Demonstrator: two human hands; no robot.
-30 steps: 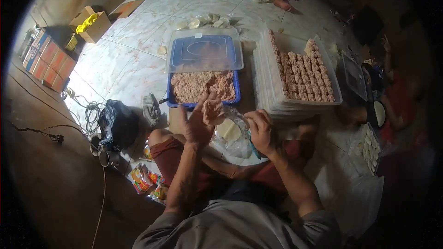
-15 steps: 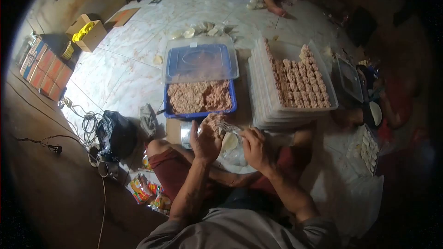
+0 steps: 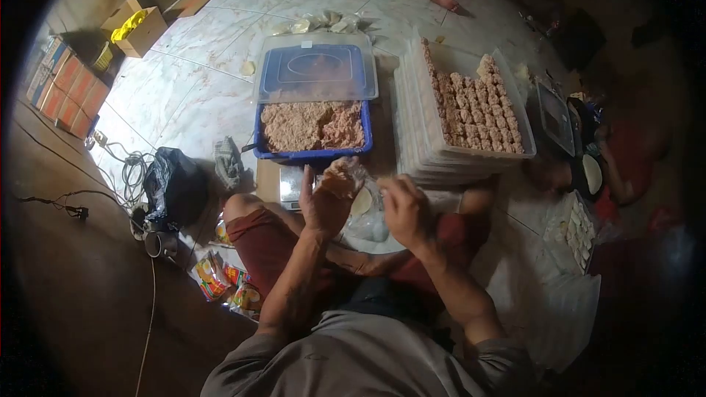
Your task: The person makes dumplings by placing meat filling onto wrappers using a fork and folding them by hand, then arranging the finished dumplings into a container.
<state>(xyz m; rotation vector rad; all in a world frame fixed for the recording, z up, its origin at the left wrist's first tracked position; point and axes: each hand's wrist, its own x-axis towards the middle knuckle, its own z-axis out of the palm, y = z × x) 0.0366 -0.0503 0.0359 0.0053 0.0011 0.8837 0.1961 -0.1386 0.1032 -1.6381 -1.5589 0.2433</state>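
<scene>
My left hand (image 3: pixel 323 209) is cupped with its thumb up, holding a lump of pinkish ground meat mixture (image 3: pixel 338 179). Close by on the right, my right hand (image 3: pixel 406 213) is closed on a fork, whose tines are blurred at the edge of the lump. Below and between the hands, round pale wrappers (image 3: pixel 361 203) lie with clear plastic. Just beyond them is a blue tub (image 3: pixel 312 154) of the same mixture, its far part covered by a translucent lid (image 3: pixel 316 66). To the right, a stack of clear trays (image 3: pixel 419 154) carries rows of meat dumplings (image 3: pixel 478 114) on top.
A small scale (image 3: pixel 291 187) sits beside my left hand. On the left are a black bag (image 3: pixel 176 184), a grey cloth (image 3: pixel 229 163), cables, a metal mug (image 3: pixel 159 244) and seasoning packets (image 3: pixel 211 276). Another person sits at the right near a tray of pale pieces (image 3: pixel 581 231).
The whole scene has shifted upward in view as the camera tilts. The fork's tines, seen plainly against the meat before, are now blurred beside it. My left hand still holds the lump.
</scene>
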